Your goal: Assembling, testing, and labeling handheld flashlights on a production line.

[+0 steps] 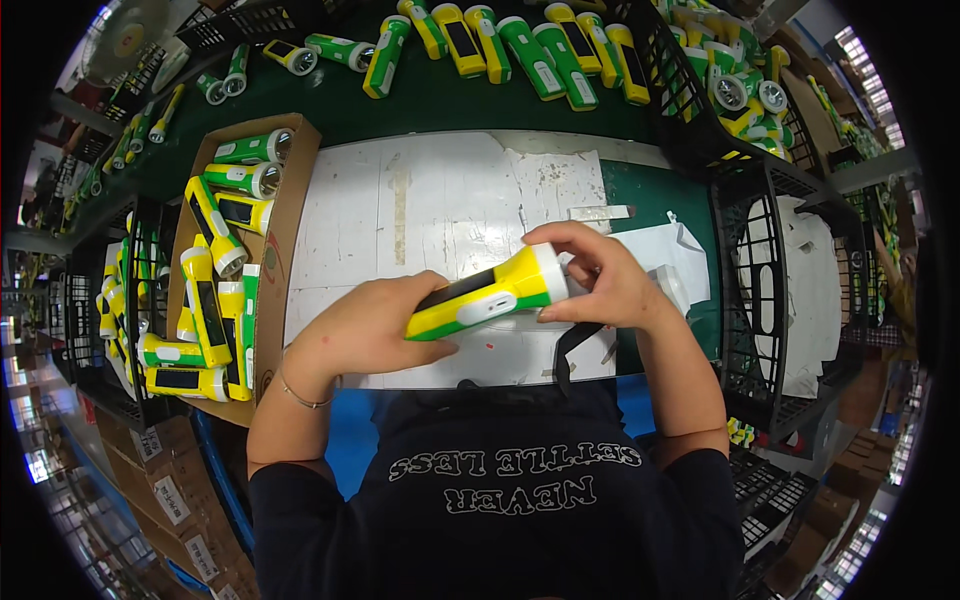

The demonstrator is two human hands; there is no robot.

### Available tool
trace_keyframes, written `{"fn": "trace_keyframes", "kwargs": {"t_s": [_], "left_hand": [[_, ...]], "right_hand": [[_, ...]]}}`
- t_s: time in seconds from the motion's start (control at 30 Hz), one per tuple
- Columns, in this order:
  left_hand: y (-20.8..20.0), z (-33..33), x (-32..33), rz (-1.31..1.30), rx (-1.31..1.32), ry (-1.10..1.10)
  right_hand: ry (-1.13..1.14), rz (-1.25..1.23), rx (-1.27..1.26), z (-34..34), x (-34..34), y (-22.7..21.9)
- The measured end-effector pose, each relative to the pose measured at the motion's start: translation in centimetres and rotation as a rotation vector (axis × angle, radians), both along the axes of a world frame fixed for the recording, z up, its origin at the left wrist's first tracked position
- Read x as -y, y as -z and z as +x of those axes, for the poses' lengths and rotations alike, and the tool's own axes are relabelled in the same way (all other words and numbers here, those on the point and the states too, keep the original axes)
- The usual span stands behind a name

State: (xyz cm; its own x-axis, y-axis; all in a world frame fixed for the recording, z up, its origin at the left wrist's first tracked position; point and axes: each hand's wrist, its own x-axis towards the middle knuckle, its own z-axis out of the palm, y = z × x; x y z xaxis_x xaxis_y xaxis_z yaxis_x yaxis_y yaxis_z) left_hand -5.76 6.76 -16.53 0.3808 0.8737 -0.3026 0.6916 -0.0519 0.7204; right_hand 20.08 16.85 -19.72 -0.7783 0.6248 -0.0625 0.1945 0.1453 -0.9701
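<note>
A yellow and green flashlight (488,296) with a dark panel along its side and a white head is held between my hands above the white work surface. Its tail end lies in the grip of my left hand (375,325), thumb underneath. The fingers and thumb of my right hand (600,280) close around the white head at the other end. A black strap (566,362) hangs below my right hand. Beside the right wrist is a clear, pale piece (670,287), partly hidden, so I cannot tell its kind.
On the left, a cardboard box (300,150) holds several similar flashlights. More flashlights (463,42) lie in a row on the green table at the back. Black crates stand left, back right (690,125) and right (765,300). White paper (655,250) lies beside my right hand.
</note>
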Motion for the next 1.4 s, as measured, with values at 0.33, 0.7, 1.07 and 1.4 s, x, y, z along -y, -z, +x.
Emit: {"fn": "trace_keyframes", "kwargs": {"t_s": [0.33,0.7,1.07,1.4], "left_hand": [[4.6,3.6,-0.1,0.102,0.195,-0.435],[6.8,3.9,-0.9,0.389,0.077,-0.557],[8.0,3.7,-1.4,0.199,0.433,-0.64],[7.2,5.3,-1.6,0.036,0.625,-0.551]], "right_hand": [[0.228,0.627,0.67,-4.5,-0.4,5.4],[0.333,0.38,0.546,-3.8,-2.0,5.3],[0.274,0.258,0.229,-4.1,-0.9,5.8],[0.182,-0.304,-0.092,-2.4,0.2,3.1]]}}
